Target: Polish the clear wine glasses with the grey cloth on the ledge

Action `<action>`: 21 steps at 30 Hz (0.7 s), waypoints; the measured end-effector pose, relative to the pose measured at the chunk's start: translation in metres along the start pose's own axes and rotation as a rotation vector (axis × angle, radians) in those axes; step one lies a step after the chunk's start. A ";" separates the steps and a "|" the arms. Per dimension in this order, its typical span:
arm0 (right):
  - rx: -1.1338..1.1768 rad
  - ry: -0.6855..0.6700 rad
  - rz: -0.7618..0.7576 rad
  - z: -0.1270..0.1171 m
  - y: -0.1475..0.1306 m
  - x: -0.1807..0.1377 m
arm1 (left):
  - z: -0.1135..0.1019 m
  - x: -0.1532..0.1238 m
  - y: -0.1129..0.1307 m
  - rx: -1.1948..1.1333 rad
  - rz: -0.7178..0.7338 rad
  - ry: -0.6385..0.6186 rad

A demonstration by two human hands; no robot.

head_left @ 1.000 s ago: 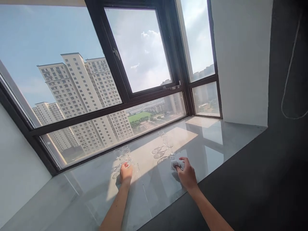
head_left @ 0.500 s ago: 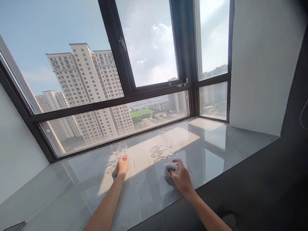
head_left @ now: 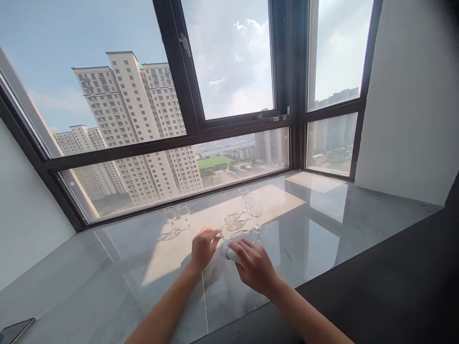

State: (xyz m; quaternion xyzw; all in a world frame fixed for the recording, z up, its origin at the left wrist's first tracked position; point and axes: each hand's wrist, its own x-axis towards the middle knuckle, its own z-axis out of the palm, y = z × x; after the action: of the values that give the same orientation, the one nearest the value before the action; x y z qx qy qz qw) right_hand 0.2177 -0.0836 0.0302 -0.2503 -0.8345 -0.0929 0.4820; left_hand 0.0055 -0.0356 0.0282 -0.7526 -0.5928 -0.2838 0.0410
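Observation:
My left hand (head_left: 205, 246) is closed in a pinch on a clear wine glass (head_left: 222, 234), of which only a small see-through part shows by the fingertips. Close beside it, my right hand (head_left: 253, 265) grips a bunched white cloth (head_left: 228, 251), right up against the glass; whether the cloth is inside the bowl I cannot tell. Two stemmed glasses stand upright to the left, a nearer one (head_left: 183, 212) and another (head_left: 169, 215). Beyond my right hand are two more, one in front (head_left: 256, 210) and one behind (head_left: 244, 195).
The glasses stand on a glossy grey stone sill (head_left: 125, 267) with sunlit patches and shadows. Dark-framed windows (head_left: 215, 126) rise behind it. A phone-like dark slab (head_left: 17, 330) lies at the lower left. The sill's front edge (head_left: 322, 273) drops off at the right.
My left hand has lifted a wine glass from the left group and brought it right, towards the cloth. My right hand has moved slightly left with the cloth. The view has shifted slightly.

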 end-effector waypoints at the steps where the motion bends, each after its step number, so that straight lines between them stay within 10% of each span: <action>1: -0.024 0.003 -0.035 -0.002 0.001 -0.002 | -0.001 -0.001 0.006 0.039 0.081 -0.027; 13: 0.213 0.260 0.403 -0.027 0.021 -0.012 | -0.011 -0.010 0.022 -0.022 0.626 0.115; 21: 0.507 0.297 0.749 -0.023 0.012 -0.023 | 0.003 -0.024 0.035 -0.348 0.265 0.042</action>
State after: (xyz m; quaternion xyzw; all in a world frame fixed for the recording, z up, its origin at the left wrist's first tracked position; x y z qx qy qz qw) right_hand 0.2505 -0.0903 0.0220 -0.3926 -0.6052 0.2592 0.6422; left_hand 0.0351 -0.0650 0.0239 -0.8135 -0.4299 -0.3896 -0.0401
